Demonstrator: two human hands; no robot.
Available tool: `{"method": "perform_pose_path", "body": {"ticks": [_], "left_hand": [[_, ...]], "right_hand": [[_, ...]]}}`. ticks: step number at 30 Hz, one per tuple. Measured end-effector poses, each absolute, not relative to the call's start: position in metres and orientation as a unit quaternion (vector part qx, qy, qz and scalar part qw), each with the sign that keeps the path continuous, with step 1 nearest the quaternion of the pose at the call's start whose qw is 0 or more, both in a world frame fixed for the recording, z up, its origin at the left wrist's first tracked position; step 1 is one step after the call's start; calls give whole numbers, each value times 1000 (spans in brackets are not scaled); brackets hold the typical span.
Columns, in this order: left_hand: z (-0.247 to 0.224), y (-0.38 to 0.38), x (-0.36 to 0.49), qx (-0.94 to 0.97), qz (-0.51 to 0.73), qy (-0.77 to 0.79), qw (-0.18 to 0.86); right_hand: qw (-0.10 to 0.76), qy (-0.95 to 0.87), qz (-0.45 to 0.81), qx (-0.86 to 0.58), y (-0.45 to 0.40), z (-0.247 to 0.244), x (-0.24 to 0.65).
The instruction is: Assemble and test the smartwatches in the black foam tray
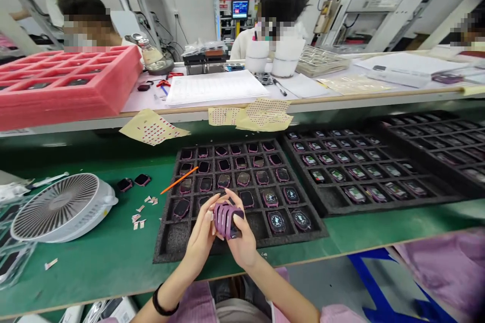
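Note:
Between my two hands is a stack of several purple smartwatch cases (pixel 223 219), pressed face to face. My left hand (pixel 202 229) wraps the stack from the left, its fingers behind it. From the right, my right hand (pixel 244 242) grips it too, the thumb lying on the dark face of the end watch. Both hands hover over the front part of a black foam tray (pixel 166 250), whose compartments hold purple watches, most with dark screens. Two watches with lit dials, one of them a round-dial watch (pixel 277 221), lie right of my hands. The tray's compartments directly under my hands are partly hidden.
More foam trays of watches (pixel 356 172) stand to the right. At left are a white fan (pixel 62 207), two loose watches (pixel 142 179) and small paper tabs (pixel 151 201). An orange stick (pixel 179 180) crosses the tray's edge. A shelf above carries a pink foam box (pixel 113 88); co-workers sit beyond.

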State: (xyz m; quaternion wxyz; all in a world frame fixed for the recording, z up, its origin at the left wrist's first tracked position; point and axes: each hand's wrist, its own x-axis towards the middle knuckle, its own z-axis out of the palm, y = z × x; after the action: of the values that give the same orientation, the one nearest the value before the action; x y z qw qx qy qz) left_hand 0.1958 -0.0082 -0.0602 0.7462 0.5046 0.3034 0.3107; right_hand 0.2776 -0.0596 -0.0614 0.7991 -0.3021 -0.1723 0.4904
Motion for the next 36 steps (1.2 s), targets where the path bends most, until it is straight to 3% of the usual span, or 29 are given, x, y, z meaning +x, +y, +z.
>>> {"method": "perform_pose_path", "body": {"ticks": [10,18,20,23,25,29,36], "left_hand": [[-72,-11,196,450,283,274,801],[-67,-3,191,468,295,291,780],[-64,17,172,538,327,310,712],[-62,53,124,674,396,407,472],[-65,72,91,732,349,474,342],[-78,85,60,797,197,486,300],[-82,87,72,814,147,491,273]], "right_hand": [[791,-172,492,-321,-66,-71,276],[769,-145,535,-319,-65,-68,273],[762,-153,543,-318,-64,-64,276],[760,-176,532,-329,-61,-59,286],[765,-181,519,-338,-60,-57,293],[766,-177,512,-346,-58,-57,298],[755,-162,523,-361,-58,-57,293]]}}
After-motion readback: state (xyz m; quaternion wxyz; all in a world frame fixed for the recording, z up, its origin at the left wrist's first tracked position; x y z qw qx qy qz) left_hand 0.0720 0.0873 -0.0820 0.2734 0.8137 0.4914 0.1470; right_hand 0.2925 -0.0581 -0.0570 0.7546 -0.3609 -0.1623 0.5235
